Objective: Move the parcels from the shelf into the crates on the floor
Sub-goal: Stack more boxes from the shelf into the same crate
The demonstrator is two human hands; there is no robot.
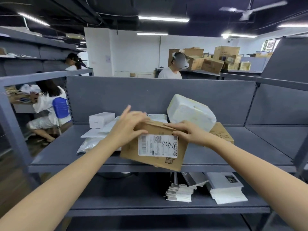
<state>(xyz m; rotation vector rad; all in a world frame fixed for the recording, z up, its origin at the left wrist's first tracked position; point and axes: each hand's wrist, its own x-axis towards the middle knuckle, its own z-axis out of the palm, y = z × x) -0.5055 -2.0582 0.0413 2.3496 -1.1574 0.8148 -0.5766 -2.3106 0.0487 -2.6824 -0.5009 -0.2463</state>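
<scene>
- Cardboard box (pixel 155 145) tilts over the front edge of the grey shelf (pixel 233 155).
- Left hand (pixel 129 126) and right hand (pixel 186 132): each grip is grasping its top edge.

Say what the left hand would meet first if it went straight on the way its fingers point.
Probably the white padded bag lying behind the cardboard box; the left hand points up and back over the box. Depth is unclear.

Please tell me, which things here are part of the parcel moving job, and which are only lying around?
Job: cardboard parcel held by left hand and right hand; white wrapped parcel; small white box; flat mailers; second cardboard box.
Lying about: booklets on lower shelf; blue chair.
</scene>
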